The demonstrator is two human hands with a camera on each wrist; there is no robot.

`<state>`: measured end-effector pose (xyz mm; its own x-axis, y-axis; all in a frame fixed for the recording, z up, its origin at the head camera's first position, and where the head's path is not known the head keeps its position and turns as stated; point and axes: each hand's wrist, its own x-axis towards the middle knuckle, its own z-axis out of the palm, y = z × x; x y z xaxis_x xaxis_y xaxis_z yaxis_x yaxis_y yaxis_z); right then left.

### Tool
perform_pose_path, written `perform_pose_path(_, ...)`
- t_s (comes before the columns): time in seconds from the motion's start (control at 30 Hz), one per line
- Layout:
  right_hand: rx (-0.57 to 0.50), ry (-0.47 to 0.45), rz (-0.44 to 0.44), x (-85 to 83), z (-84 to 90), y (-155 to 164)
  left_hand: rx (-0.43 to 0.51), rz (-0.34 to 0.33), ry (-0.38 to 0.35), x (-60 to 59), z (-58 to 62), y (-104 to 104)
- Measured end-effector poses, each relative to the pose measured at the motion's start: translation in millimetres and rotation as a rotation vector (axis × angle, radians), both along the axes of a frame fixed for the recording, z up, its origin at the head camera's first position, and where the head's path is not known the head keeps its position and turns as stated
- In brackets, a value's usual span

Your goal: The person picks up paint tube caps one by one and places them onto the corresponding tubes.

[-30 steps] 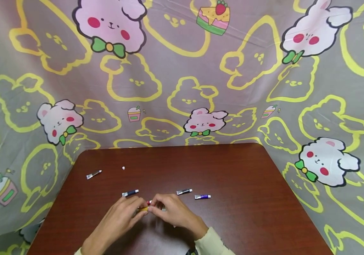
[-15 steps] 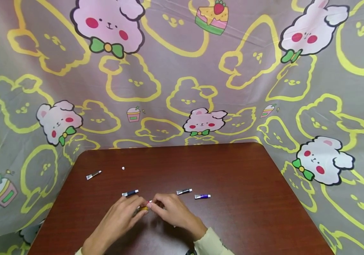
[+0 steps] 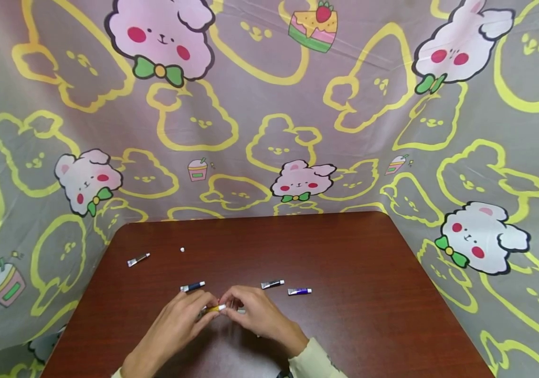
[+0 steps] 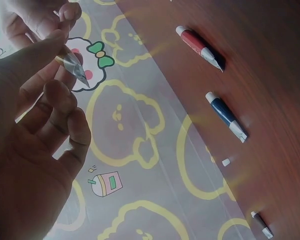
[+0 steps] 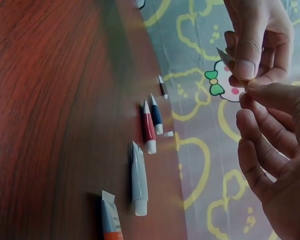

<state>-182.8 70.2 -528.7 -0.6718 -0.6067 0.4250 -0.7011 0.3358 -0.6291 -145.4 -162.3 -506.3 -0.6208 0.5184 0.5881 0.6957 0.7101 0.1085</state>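
Note:
In the head view my left hand [image 3: 179, 318] pinches a small yellow paint tube [image 3: 213, 309] between thumb and fingers. My right hand [image 3: 256, 313] meets it at the tube's white cap [image 3: 222, 306], thumb and forefinger pinching that end. The tube's silver crimped tail [image 4: 76, 69] sticks out past the left fingers in the left wrist view. A red paint tube [image 4: 196, 44] lies on the table, mostly hidden behind the hands in the head view. Close by is a dark blue tube [image 3: 193, 286], and a pale grey tube [image 5: 139, 182] lies under my right hand.
On the brown table [image 3: 345, 252] lie a black tube [image 3: 273, 284] and a purple-blue tube [image 3: 299, 291] to the right. Farther left are a dark brown tube [image 3: 138, 259] and a loose white cap [image 3: 182, 249]. Patterned cloth [image 3: 231, 126] surrounds the table.
My right thumb and fingers have shifted slightly at the tube's end, so the white cap now shows between the hands. My left hand keeps its hold in place.

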Motion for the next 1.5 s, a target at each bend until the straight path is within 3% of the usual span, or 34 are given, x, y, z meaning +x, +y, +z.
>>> perform_pose_path(0.57,0.024,0.086,-0.036,0.3,-0.5,-2,0.03,-0.006,0.006,1.0,2.0,1)
perform_pose_path(0.8,-0.025,0.025,-0.016,-0.7,-0.6,-5,0.03,-0.002,0.017,0.8,-0.7,-2)
perform_pose_path(0.97,-0.021,0.01,-0.025,-5.6,1.1,-8,0.019,0.001,0.023,0.9,-4.3,-4)
perform_pose_path(1.5,0.028,0.006,-0.167,-28.7,2.0,-11,0.005,0.055,-0.035,8.4,-25.0,-26)
